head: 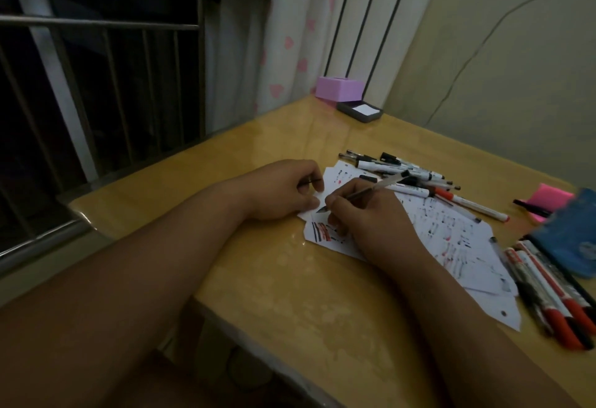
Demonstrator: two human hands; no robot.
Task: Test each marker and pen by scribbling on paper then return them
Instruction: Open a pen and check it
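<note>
Near the middle of the desk (290, 294), the pen (371, 189) sits in the right hand (374, 223), whose fingers (335, 210) are curled tight round its lower barrel in a writing grip. Its long axis slants from the dark tip at 8 o'clock up to the tail at 2 o'clock. The tip points down at the near-left corner of the paper (477, 265); whether it touches the sheet I cannot tell. The barrel looks slim, clear and hard, with a dark core.

Just beside the tip, at 10 o'clock from it, the left hand (280, 191) rests on that corner, pinching a small dark piece (311, 180) that may be the cap. By my judgement the right hand does the scribbling, and the left is the nearer one for capping.

At 6 o'clock from the tip lie short red and black strokes (321, 231); the thin white sheets carry many more small marks.

At 1 o'clock from the pen lies a loose heap of markers (416, 173), white-bodied with dark caps. At 4 o'clock a row of markers (535, 281) with red caps lies side by side, next to a blue pouch (571, 240). A pink sticky pad (551, 198) sits at 3 o'clock. The desk is yellow and glossy
</note>
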